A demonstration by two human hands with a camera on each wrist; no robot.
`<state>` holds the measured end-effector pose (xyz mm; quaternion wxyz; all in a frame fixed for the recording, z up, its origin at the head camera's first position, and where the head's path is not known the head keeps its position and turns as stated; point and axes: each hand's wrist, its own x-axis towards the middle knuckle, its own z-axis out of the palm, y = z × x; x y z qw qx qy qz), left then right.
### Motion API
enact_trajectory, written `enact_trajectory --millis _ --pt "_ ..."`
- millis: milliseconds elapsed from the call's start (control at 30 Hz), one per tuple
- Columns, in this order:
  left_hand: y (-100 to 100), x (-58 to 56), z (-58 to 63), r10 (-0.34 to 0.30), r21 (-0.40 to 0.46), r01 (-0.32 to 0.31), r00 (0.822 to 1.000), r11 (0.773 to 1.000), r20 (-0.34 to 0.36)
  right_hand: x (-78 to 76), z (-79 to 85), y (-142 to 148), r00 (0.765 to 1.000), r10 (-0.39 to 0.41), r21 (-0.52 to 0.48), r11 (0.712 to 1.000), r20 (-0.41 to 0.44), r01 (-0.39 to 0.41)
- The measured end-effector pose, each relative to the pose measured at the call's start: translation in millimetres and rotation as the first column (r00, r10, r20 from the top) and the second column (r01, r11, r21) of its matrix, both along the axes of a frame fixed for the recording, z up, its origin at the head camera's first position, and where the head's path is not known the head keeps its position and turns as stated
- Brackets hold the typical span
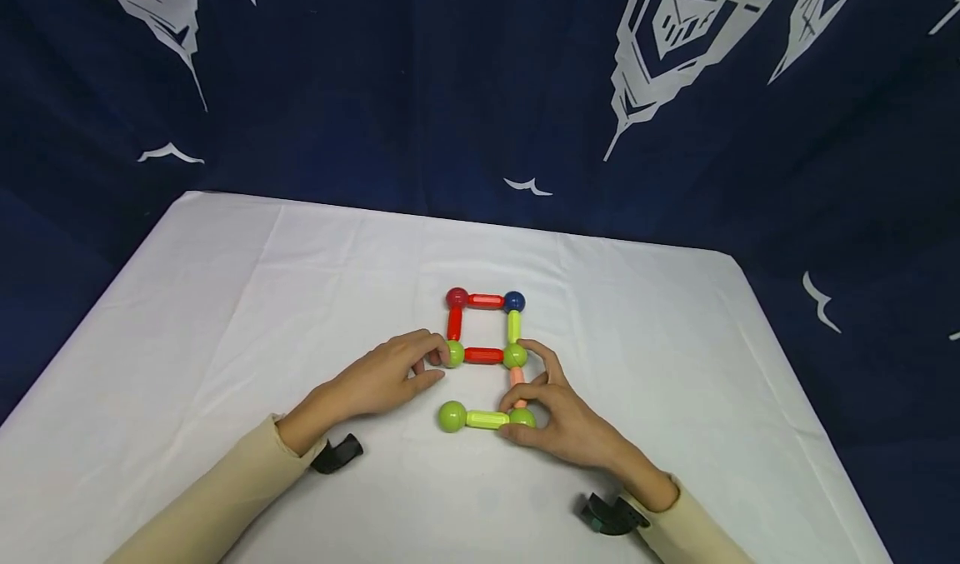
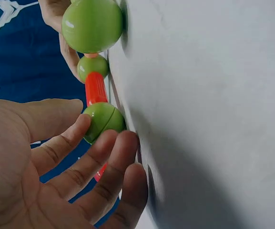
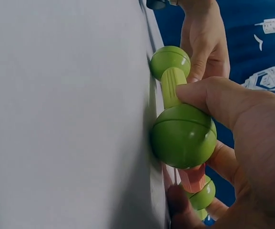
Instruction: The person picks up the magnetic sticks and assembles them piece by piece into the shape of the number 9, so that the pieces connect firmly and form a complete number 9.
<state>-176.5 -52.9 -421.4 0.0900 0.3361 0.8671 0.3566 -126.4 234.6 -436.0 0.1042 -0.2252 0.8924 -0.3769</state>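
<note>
On the white table lies a flat figure of sticks and balls. Its upper square has a dark red ball (image 1: 457, 298), a blue ball (image 1: 513, 301), red sticks (image 1: 484, 356) and a yellow-green stick (image 1: 513, 326). The fingertips of my left hand (image 1: 393, 372) touch the green ball (image 2: 104, 123) at the square's near left corner, thumb apart from it. My right hand (image 1: 566, 418) holds the lower right green ball (image 3: 184, 137), thumb at its joint with another yellow-green stick (image 3: 174, 88). One right finger reaches the middle right green ball (image 1: 515, 356); an orange stick (image 1: 518, 385) is partly hidden.
Another green ball (image 1: 452, 416) ends the near row on the left. Black straps (image 1: 337, 454) sit at both wrists, below beige sleeves. Behind the far table edge hangs a dark blue cloth (image 1: 375, 89) with white building and bird prints.
</note>
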Motion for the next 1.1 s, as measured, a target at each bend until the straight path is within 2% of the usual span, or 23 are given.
enact_trajectory --millis 133,300,600,1100 --pt "4.5 -5.0 0.7 -0.005 -0.004 0.005 1.0 1.0 0.0 -5.0 -1.3 0.4 1.0 -0.011 -0.013 1.0 -0.02 0.011" --pt "4.9 -5.4 1.3 0.008 -0.018 -0.008 1.0 1.0 -0.001 -8.1 -1.3 -0.3 1.0 -0.012 -0.019 1.0 -0.015 0.011" --pt "3.4 -6.3 -1.5 0.02 -0.006 -0.02 1.0 1.0 0.018 -7.8 0.3 0.0 0.999 -0.011 -0.012 1.0 0.034 0.012" --pt "2.2 -7.3 -2.4 0.0 0.013 0.0 1.0 1.0 0.019 -7.2 0.8 1.1 1.0 0.0 -0.032 0.999 0.028 0.001"
